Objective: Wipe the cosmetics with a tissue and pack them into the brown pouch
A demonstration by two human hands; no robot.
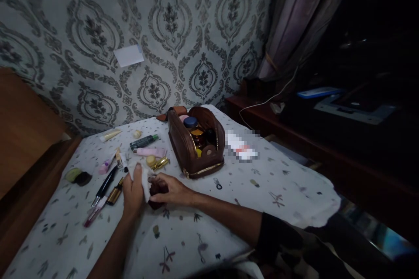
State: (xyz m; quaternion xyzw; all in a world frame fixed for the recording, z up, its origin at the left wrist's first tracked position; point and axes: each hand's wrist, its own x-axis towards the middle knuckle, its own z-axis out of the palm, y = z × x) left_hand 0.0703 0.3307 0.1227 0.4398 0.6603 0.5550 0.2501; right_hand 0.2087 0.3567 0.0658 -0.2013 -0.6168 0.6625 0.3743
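My left hand (pixel 132 189) is closed round a white cloth (pixel 146 183), which lies against a small dark brown item. My right hand (pixel 173 189) grips that dark brown jar-like item (pixel 157 191) from its right side; its exact kind is hard to make out. Just behind the hands lie a gold tube (pixel 160 164), a small round yellow pot (pixel 151 160) and a pink tube (pixel 150 152). Beyond my right hand, a brown leather toiletry bag (pixel 178 148) stands unzipped, with several jars and lids inside, among them a blue lid (pixel 190 122).
Left of my hands lie a black pen-like tube (pixel 106 183), a gold-and-black bottle (pixel 115 192), a pink slim tube (pixel 94 212) and a green-and-black compact (pixel 78 176). A dark green tube (pixel 144 141) rests farther back. The patterned cloth (pixel 278 183) covers the table against the wall.
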